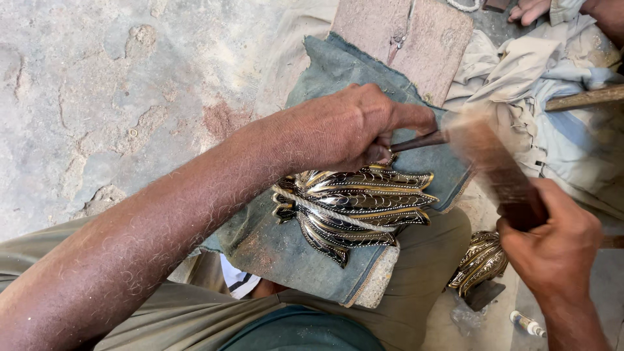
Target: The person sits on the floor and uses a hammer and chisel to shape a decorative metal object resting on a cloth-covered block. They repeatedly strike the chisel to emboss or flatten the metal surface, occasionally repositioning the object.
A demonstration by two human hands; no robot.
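Left hand [344,127] clamped round a thin dark punch [419,140], tip down at the leaf-shaped metal piece's [354,205] upper edge. Ribbed in gold and dark bands, lying on blue denim cloth [279,247] over the lap, long axis running across, pointed lobes fanning right. Probably stiff, fairly light sheet metal, edges sharp, dentable; best steadied by the plain rim. Right hand [552,244] fisted on a blurred wooden mallet [487,159], angled up-left toward the punch.
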